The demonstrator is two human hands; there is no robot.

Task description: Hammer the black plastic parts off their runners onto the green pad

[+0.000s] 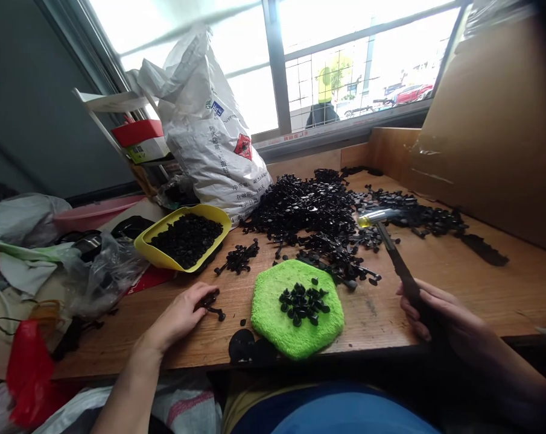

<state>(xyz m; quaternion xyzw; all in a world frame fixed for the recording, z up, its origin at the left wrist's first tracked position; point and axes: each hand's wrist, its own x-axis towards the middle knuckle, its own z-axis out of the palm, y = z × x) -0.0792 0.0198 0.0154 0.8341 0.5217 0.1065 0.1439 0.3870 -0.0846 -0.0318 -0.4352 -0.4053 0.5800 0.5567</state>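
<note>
My right hand point(435, 310) is wrapped round the dark handle of a hammer point(402, 265). Its head is raised above the table, shiny metal with a yellow tip at the left end. At the left, my left hand point(180, 314) rests low on the tabletop, fingers closed on black molded pieces point(216, 312) with stems and round ends, partly hidden by the fingers. Between both hands lies a green fuzzy hexagonal pad point(273, 325), with a cluster of small black flat-headed pieces point(303, 303) on its middle. A small heap of stemmed black pieces point(239, 259) sits beyond my left hand.
A large pile of black pieces point(304, 202) spreads across the back of the wooden table point(372, 325). A yellow tub point(145, 244) full of small black parts stands at left, before a white sack point(213, 144). Cardboard point(499, 132) stands at right; plastic bags point(101, 271) clutter the left.
</note>
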